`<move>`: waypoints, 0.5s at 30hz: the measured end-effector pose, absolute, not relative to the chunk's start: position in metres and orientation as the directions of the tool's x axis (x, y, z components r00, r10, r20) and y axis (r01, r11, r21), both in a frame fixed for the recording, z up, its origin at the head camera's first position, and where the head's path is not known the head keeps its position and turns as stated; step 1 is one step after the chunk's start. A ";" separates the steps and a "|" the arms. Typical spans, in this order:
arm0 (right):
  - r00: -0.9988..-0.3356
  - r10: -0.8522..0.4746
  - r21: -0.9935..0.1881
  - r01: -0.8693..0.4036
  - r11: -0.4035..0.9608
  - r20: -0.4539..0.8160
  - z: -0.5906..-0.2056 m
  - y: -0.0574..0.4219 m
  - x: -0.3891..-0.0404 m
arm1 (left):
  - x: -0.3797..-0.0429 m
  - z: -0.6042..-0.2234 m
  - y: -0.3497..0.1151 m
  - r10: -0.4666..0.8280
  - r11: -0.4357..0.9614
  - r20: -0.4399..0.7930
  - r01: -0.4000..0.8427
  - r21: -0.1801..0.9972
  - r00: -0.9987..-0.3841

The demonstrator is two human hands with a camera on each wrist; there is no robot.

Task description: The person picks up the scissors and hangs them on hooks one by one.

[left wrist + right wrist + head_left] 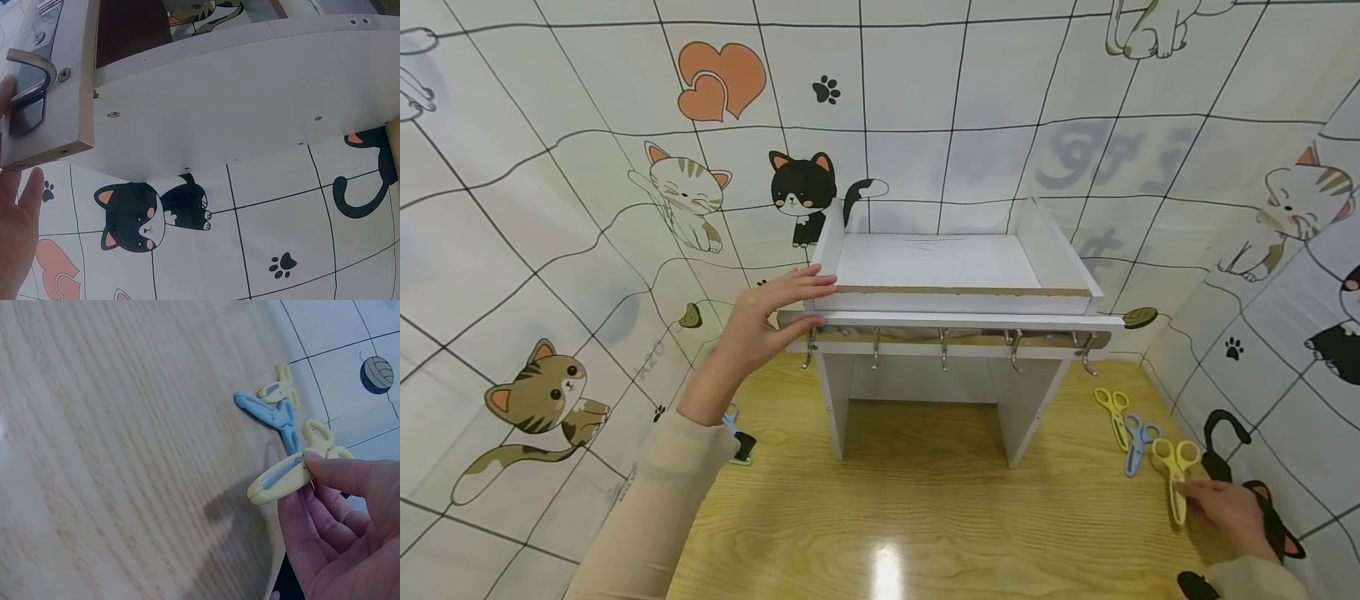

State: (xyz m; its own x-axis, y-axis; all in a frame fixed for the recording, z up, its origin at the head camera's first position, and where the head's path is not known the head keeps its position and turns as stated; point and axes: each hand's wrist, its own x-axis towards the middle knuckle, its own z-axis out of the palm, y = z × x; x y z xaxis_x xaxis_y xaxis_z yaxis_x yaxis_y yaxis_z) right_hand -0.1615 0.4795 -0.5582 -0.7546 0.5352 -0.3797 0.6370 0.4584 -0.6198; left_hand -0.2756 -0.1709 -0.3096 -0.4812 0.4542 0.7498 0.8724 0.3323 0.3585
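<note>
Your right hand (1228, 512) pinches yellow scissors (1175, 477) between thumb and fingers near the right edge of the desk (790, 517), their blades pointing toward the near edge; you cannot tell whether they touch the surface. Just beyond lie blue scissors (1137, 447), and behind those, along the same edge, a second yellow pair (1117, 423). The blue handles sit so close to your pair that contact cannot be judged. On your right, the cat-printed cloth (1232, 250) rises just beside the hand.

A white shelf (1030, 404) stands mid-desk toward the far edge, its two side panels on the wood, well apart from the scissors. Metal hooks (943, 354) jut from its front rail (910, 320). Your left hand (758, 325) rests on the shelf's left end, fingers fairly straight, thumb spread away from them at the rail. Near the left edge, a blue-and-black thing (745, 447) is partly hidden by your sleeve (647, 500).

The shelf's top forms an open tray (962, 303); between its walls you see the white floor.
</note>
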 end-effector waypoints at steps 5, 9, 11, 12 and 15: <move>-0.770 0.523 -0.621 0.620 0.479 -0.365 -0.547 0.478 -0.163 | -0.275 -0.310 -0.171 0.452 0.334 0.748 0.870 0.363 -0.486; -0.790 0.511 -0.632 0.594 0.498 -0.340 -0.536 0.477 -0.166 | -0.275 -0.310 -0.171 0.451 0.336 0.748 0.869 0.363 -0.487; -0.798 0.497 -0.654 0.581 0.485 -0.340 -0.530 0.477 -0.169 | -0.275 -0.311 -0.171 0.451 0.335 0.749 0.870 0.363 -0.486; -0.801 0.487 -0.665 0.577 0.474 -0.348 -0.528 0.477 -0.170 | -0.275 -0.311 -0.171 0.451 0.336 0.749 0.869 0.362 -0.486; -0.816 0.444 -0.727 0.551 0.408 -0.370 -0.521 0.476 -0.173 | -0.275 -0.311 -0.171 0.449 0.336 0.750 0.870 0.362 -0.486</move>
